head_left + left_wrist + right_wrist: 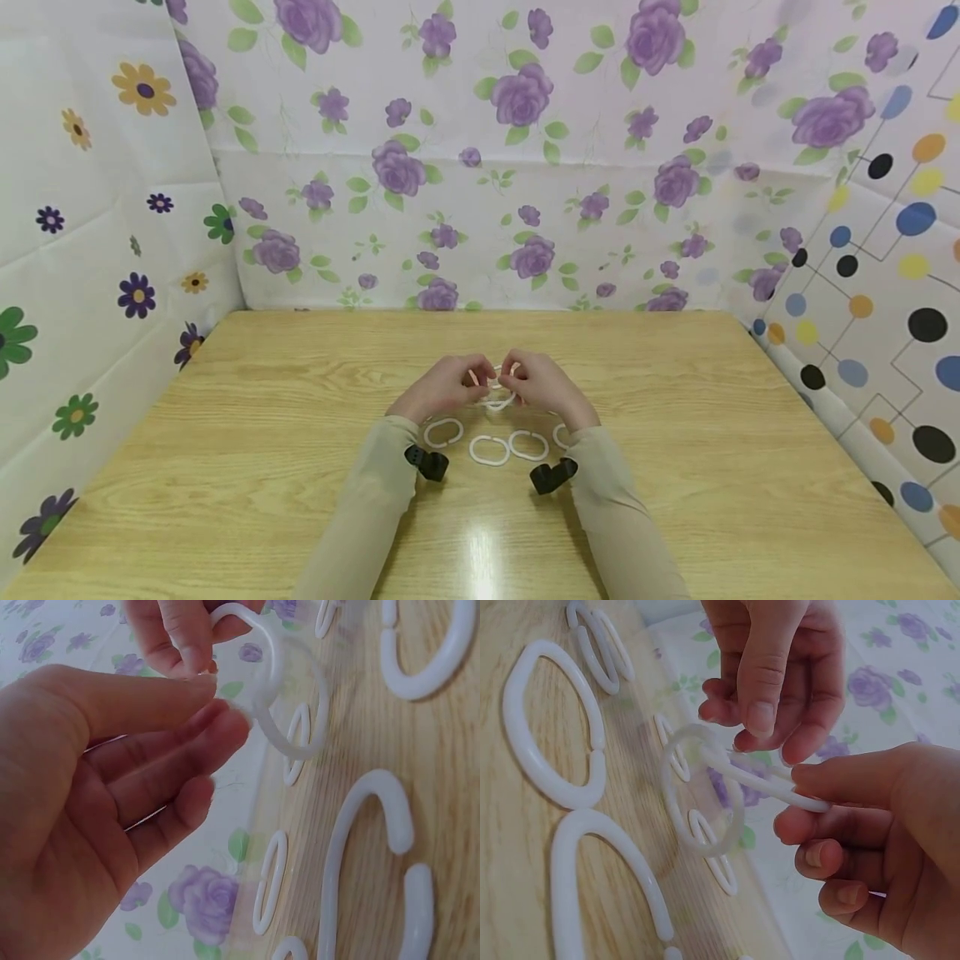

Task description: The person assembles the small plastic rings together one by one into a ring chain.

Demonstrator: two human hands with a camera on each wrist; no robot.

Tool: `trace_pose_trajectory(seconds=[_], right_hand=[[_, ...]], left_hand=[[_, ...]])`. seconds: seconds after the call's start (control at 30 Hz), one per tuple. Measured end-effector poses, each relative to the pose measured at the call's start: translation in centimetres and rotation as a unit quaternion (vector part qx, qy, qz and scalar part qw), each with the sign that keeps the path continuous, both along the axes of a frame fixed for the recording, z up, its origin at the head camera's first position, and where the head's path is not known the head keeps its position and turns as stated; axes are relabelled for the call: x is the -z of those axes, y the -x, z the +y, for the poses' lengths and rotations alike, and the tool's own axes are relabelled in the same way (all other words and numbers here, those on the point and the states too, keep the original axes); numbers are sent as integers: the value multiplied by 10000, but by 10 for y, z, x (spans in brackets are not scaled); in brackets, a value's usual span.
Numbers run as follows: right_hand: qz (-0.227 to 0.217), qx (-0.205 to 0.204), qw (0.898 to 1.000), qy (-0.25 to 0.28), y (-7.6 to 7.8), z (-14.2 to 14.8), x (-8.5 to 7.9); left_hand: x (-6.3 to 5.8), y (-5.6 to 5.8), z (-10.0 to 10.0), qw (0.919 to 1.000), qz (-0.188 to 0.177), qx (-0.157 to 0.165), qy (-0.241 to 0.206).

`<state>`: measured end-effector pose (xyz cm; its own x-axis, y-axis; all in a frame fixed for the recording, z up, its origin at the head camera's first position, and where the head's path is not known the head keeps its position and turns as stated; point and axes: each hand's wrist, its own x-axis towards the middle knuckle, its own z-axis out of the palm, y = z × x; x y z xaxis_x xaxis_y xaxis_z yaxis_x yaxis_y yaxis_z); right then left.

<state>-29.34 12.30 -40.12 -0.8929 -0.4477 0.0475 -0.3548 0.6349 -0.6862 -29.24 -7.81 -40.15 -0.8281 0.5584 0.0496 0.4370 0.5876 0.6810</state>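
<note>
- white oval links (489, 464), several with a small gap in the side, are spread over the wooden table (225, 467) around and below the hands, and two more are up in the air between them.
- right hand (551, 390) pinches one end of the held link (765, 784) between thumb and fingers.
- hanging link (670, 784) is looped through the held link, above the tabletop.
- left hand (448, 390) is loosely bent just beside the right hand's fingers, thumb and fingertips apart, with nothing in its grasp.
- near pair: the link in the points above and its neighbour (528, 459) lie side by side, seeming to touch.
- left link (427, 435) lies by the left wrist; another, the right link (557, 435), is partly hidden by the right wrist.
- far links (664, 742) lie flat on the table behind the hanging one.
- black wrist cameras (427, 463) sit on both beige sleeves (360, 517).
- purple rose cloth (465, 100) covers the back, daisy cloth (97, 192) the left, dotted cloth (892, 275) the right.
</note>
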Motion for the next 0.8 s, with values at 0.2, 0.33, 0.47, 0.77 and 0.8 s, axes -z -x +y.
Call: trace_pose_trajectory(seconds=[0.2,0.33,0.47,0.77,0.8], right_hand=[[114,-145,9987,476,-1,2,-1],[222,-294,9963,776,-2,1,-4],[140,-320,9957,864,-2,1,-3],[12,-123,9956,933,1,3,-2],[26,-83,9958,909,1,4,-2]], left_hand=[[-1,1,-1,9993,171,-318,38],[-1,0,-2,9986,138,-492,132],[0,0,-4,9982,60,-584,97],[-4,2,-11,9959,388,-817,64],[-4,3,-12,9957,427,-826,49]])
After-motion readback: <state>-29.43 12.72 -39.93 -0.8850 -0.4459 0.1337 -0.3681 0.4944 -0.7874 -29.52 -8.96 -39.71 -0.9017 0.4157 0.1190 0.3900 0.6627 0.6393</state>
